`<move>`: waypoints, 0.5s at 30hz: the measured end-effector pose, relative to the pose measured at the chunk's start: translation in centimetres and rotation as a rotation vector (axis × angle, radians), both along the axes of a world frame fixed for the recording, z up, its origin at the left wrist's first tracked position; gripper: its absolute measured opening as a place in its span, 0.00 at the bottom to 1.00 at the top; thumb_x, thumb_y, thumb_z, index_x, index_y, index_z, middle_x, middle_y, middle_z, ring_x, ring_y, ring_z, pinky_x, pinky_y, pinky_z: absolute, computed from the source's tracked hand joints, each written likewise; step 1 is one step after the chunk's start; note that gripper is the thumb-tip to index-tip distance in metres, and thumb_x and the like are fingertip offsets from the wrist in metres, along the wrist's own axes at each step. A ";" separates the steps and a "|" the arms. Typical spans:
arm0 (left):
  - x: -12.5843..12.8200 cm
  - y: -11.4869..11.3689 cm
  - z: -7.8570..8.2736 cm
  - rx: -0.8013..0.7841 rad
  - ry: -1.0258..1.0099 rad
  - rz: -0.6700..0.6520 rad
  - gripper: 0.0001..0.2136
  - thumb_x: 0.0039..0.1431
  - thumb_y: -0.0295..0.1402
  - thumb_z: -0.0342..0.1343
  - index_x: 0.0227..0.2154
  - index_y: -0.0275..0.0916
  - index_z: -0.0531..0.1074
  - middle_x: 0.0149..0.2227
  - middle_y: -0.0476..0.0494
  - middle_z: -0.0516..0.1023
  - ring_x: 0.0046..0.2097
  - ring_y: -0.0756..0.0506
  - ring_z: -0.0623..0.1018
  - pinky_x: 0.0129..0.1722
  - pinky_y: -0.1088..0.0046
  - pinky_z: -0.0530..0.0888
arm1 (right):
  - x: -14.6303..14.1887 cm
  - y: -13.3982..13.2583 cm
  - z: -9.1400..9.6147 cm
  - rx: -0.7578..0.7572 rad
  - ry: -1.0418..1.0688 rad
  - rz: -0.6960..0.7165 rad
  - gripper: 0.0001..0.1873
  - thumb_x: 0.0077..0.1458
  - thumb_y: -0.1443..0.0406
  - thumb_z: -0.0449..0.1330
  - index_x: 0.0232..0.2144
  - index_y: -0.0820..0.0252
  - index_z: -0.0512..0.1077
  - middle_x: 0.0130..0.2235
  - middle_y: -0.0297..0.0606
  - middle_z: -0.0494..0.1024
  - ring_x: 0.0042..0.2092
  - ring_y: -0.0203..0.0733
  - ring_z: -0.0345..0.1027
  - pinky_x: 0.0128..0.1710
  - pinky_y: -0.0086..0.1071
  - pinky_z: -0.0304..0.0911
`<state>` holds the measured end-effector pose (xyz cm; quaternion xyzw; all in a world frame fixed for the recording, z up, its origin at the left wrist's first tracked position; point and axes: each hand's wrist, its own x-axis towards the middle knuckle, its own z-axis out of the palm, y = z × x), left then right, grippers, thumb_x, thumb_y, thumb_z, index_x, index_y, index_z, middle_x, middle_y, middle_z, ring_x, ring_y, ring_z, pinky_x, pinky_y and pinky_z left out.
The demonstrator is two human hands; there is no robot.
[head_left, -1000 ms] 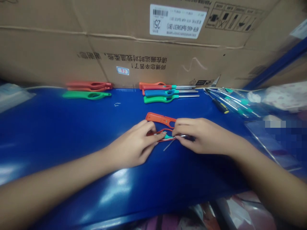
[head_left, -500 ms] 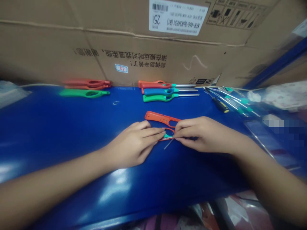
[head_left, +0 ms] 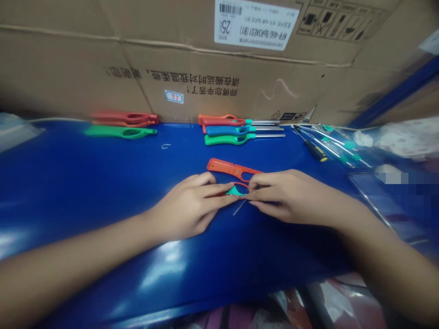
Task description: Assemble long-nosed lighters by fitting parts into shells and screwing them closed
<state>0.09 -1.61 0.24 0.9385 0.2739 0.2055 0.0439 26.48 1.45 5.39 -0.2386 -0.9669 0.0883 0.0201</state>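
Observation:
Between my hands lies a red lighter half-shell [head_left: 243, 185] with a teal trigger [head_left: 233, 190] inside, mostly covered by fingers. My left hand [head_left: 192, 205] is closed on its left part, fingertips pressing by the trigger. With pinched fingers my right hand [head_left: 288, 194] grips the right end of the same half-shell; any small part in that pinch is hidden. A thin pale tube [head_left: 239, 208] sticks out below the fingertips, slanting down to the left. Just behind rests a second orange-red half-shell [head_left: 226, 168], its inner side up, its right end partly behind my right hand.
Long-necked lighters in orange, blue and green [head_left: 228, 131] lie at the back beside a cardboard box [head_left: 154, 59]. Red and green handles [head_left: 120, 132] lie at back left. At right are a screwdriver [head_left: 315, 151], metal rods [head_left: 334, 144] and a phone-like flat object [head_left: 373, 196].
My left fingertips have shifted slightly along the half-shell and uncover more of the teal trigger. My right hand has dipped a little. The thin tube has moved slightly down and left.

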 end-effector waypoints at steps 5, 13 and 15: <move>0.0 0.1 -0.2 -0.002 -0.046 -0.004 0.18 0.66 0.26 0.51 0.57 0.40 0.73 0.56 0.42 0.77 0.45 0.42 0.73 0.47 0.61 0.75 | 0.3 0.3 0.1 -0.049 0.038 0.012 0.11 0.65 0.66 0.56 0.42 0.57 0.79 0.42 0.38 0.80 0.40 0.38 0.75 0.39 0.31 0.65; 0.1 0.0 0.0 -0.067 -0.027 0.022 0.17 0.66 0.26 0.50 0.55 0.42 0.75 0.57 0.41 0.77 0.47 0.41 0.74 0.48 0.60 0.75 | 0.3 0.1 0.0 -0.005 0.041 0.029 0.12 0.65 0.67 0.56 0.41 0.56 0.80 0.36 0.38 0.82 0.37 0.39 0.76 0.36 0.31 0.65; 0.1 0.0 0.1 -0.079 -0.031 0.022 0.17 0.66 0.26 0.50 0.55 0.43 0.75 0.57 0.43 0.77 0.46 0.41 0.73 0.47 0.60 0.75 | 0.2 0.0 0.0 -0.026 0.041 0.025 0.12 0.65 0.67 0.56 0.41 0.55 0.81 0.35 0.37 0.83 0.37 0.39 0.77 0.36 0.30 0.64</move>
